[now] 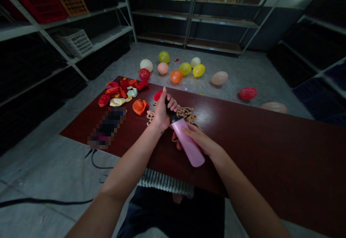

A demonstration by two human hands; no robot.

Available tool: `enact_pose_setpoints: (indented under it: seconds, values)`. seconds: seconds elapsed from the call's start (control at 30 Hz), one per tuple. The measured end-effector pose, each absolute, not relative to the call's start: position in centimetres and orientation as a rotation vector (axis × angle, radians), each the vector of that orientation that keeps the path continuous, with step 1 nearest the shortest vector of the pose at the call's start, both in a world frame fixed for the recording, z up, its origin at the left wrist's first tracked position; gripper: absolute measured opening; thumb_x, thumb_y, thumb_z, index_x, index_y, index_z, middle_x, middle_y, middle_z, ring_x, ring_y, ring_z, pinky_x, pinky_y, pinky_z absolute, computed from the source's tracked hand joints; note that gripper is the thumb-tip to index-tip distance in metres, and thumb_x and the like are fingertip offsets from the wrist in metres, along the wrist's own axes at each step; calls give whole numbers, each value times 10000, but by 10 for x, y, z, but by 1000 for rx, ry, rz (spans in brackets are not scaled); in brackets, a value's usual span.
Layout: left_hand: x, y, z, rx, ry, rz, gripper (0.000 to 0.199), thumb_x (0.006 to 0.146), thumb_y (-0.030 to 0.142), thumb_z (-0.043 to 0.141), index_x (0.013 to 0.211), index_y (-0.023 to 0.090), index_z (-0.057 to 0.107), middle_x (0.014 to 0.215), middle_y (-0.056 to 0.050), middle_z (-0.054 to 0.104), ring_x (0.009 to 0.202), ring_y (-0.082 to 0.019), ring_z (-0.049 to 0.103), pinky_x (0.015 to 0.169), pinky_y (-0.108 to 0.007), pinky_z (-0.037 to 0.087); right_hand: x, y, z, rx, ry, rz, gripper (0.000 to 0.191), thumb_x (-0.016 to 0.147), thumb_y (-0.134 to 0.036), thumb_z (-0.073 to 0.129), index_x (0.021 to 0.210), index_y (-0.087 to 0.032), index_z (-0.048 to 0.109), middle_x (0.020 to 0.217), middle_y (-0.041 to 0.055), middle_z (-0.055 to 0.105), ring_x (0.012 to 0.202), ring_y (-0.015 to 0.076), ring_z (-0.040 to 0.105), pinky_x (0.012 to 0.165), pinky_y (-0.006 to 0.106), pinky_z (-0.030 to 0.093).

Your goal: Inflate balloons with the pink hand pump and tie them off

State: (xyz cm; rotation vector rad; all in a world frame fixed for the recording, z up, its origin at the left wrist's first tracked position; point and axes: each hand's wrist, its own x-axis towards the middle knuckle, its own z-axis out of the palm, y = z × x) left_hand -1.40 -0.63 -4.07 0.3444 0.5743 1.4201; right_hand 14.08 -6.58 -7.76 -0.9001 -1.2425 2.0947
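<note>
A pink hand balloon pump (pixel 189 145) with a black front end slants over the table. My right hand (pixel 198 137) is wrapped round its pink barrel. My left hand (pixel 163 112) is closed about the black end, its thumb pointing away from me. A red balloon (pixel 158 95) shows just beyond the left fingers; whether it sits on the nozzle is hidden. Under the hands lies a tan, curly openwork piece (pixel 186 112). Left of it rests a limp orange balloon (pixel 140 106), and farther left a heap of uninflated balloons (pixel 121 90) in red, orange, pale yellow and mint.
A pixelated phone-like object (pixel 108 127) lies on the dark red table (pixel 256 140), near its left edge, with cables below. Several inflated balloons, among them an orange one (pixel 176 76), are on the floor beyond. Metal shelves (pixel 162 14) line the room; crates (pixel 77 43) stand at left.
</note>
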Motion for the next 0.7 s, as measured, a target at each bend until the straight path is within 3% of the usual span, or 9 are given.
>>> enact_pose_setpoints:
  seconds: [0.13,0.3,0.5,0.7]
  values:
    - [-23,-5,-38,255,646,1490,507,1051,440,456,624,191,344,453,73,229,351,-61,256,358,-186,255,136,-67,-79,-921,-1282,2115,514,778,-547,753,1090,-197,543,872,18,691,557,143,676,482,245,539]
    - [-35,-4,-32,256,695,1587,589,1011,544,485,581,193,290,441,70,224,343,-57,243,351,-194,256,142,-66,-75,-960,-1337,2120,511,821,-495,731,1195,-206,536,868,17,699,564,131,668,487,235,539]
    - [-42,-5,-31,289,620,1508,645,1058,392,443,491,200,205,390,57,165,318,-70,204,358,-221,270,147,-64,-77,-1058,-1429,2037,520,830,-474,731,1245,-209,564,929,51,729,562,123,663,478,227,542]
    - [-45,-2,-36,263,631,1452,682,1034,440,494,484,196,173,379,66,160,308,-64,205,361,-212,300,147,-62,-74,-1209,-1587,1777,589,774,-487,780,1243,-190,582,855,39,733,581,125,659,487,230,556]
